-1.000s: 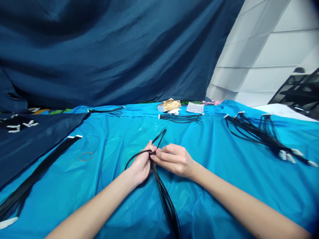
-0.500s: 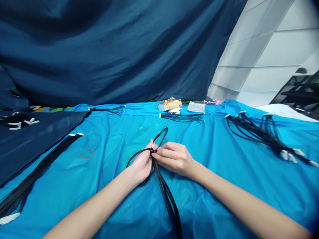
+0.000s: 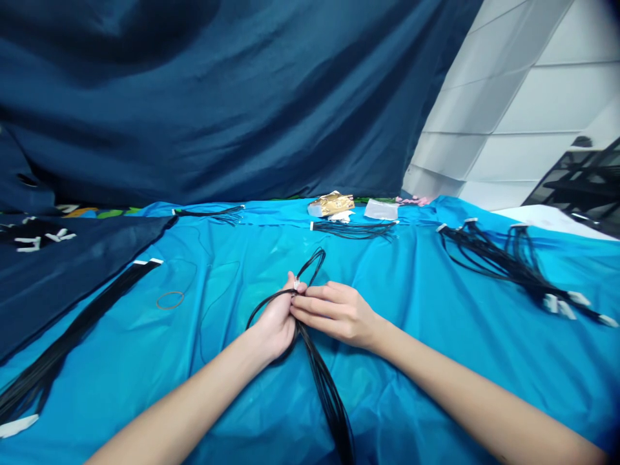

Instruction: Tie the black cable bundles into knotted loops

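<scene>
A bundle of thin black cables (image 3: pixel 325 387) runs from the bottom edge up to my hands, then loops on past them toward the back. My left hand (image 3: pixel 277 320) is closed round the bundle where it bends. My right hand (image 3: pixel 336 312) meets it from the right, fingers pressed together on the same spot of the cables, beside a small white connector. Both hands rest low over the bright blue cloth (image 3: pixel 426 336) covering the table.
More black cable bundles lie around: a long one at the left (image 3: pixel 72 336), two short ones at the back (image 3: pixel 353 229), a tangled heap at the right (image 3: pixel 513 265). A rubber band (image 3: pixel 170 299) lies left of my hands. A gold packet (image 3: pixel 332 203) and clear bag sit behind.
My right hand's fingers have shifted slightly left along the cables. The loop beyond my hands has barely moved.
</scene>
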`<action>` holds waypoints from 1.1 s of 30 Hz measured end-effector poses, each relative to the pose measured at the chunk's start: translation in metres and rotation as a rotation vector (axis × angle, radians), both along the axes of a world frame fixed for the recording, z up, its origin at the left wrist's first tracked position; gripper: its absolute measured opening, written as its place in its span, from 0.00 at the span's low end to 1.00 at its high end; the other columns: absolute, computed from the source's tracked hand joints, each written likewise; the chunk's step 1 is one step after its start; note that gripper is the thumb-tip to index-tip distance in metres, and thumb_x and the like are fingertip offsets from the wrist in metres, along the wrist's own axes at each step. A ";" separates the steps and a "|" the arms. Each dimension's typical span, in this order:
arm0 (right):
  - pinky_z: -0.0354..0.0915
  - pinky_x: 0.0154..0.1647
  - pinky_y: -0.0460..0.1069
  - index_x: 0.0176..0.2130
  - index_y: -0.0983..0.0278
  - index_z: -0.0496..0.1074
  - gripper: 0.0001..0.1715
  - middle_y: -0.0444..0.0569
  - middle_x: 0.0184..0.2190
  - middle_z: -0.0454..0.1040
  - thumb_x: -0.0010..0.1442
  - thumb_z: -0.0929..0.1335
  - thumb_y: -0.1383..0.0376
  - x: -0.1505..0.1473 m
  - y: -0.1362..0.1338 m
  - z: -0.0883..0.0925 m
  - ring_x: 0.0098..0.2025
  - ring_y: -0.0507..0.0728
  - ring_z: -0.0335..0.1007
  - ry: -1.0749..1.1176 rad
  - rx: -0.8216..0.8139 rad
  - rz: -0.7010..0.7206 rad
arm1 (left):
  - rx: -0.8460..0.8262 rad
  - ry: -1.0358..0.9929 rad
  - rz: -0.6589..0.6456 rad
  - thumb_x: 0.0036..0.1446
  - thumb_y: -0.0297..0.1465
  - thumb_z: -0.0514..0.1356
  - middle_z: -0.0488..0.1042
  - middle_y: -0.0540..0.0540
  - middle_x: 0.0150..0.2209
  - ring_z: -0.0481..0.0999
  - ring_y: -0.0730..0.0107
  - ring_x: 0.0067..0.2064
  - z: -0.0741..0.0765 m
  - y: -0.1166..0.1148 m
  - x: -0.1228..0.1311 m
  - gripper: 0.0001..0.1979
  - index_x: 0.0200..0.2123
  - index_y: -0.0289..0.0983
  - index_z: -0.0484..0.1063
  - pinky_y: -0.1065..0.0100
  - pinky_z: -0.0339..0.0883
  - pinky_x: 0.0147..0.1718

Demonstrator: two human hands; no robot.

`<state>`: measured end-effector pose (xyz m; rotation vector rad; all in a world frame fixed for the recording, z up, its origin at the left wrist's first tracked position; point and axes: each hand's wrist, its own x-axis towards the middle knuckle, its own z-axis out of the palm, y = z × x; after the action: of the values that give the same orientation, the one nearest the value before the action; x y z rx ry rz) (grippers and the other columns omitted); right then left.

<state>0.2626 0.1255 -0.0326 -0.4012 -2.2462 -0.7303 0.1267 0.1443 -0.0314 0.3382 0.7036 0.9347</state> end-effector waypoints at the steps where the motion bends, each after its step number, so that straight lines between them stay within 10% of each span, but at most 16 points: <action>1: 0.65 0.33 0.46 0.38 0.67 0.71 0.11 0.49 0.41 0.74 0.61 0.61 0.72 0.001 0.000 0.001 0.48 0.53 0.67 -0.016 0.014 0.006 | 0.003 0.001 -0.010 0.56 0.36 0.56 0.56 0.53 0.17 0.55 0.84 0.17 0.001 0.000 -0.001 0.17 0.19 0.34 0.59 0.79 0.55 0.14; 13: 0.68 0.43 0.49 0.41 0.71 0.69 0.12 0.54 0.39 0.73 0.61 0.59 0.73 -0.005 0.000 -0.001 0.46 0.53 0.66 0.232 -0.284 0.183 | 0.066 0.102 0.049 0.53 0.35 0.58 0.58 0.55 0.15 0.55 0.84 0.16 0.017 -0.001 -0.002 0.17 0.17 0.33 0.60 0.78 0.51 0.16; 25: 0.66 0.45 0.50 0.42 0.66 0.68 0.14 0.52 0.39 0.72 0.59 0.60 0.77 -0.011 0.002 -0.007 0.43 0.52 0.65 0.274 -0.550 0.261 | 0.485 0.445 0.221 0.43 0.44 0.61 0.57 0.54 0.15 0.55 0.81 0.19 0.007 0.006 0.000 0.21 0.14 0.35 0.58 0.74 0.49 0.19; 33: 0.66 0.45 0.50 0.43 0.66 0.68 0.12 0.52 0.40 0.72 0.58 0.63 0.74 -0.014 0.000 -0.006 0.45 0.53 0.65 0.325 -0.500 0.234 | 0.184 0.314 0.189 0.49 0.38 0.57 0.53 0.56 0.12 0.51 0.83 0.14 0.008 0.010 -0.001 0.19 0.14 0.36 0.55 0.76 0.46 0.15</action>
<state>0.2483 0.1256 -0.0383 -0.4452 -2.0943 0.0287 0.1255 0.1538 -0.0235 0.5976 0.9513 1.1428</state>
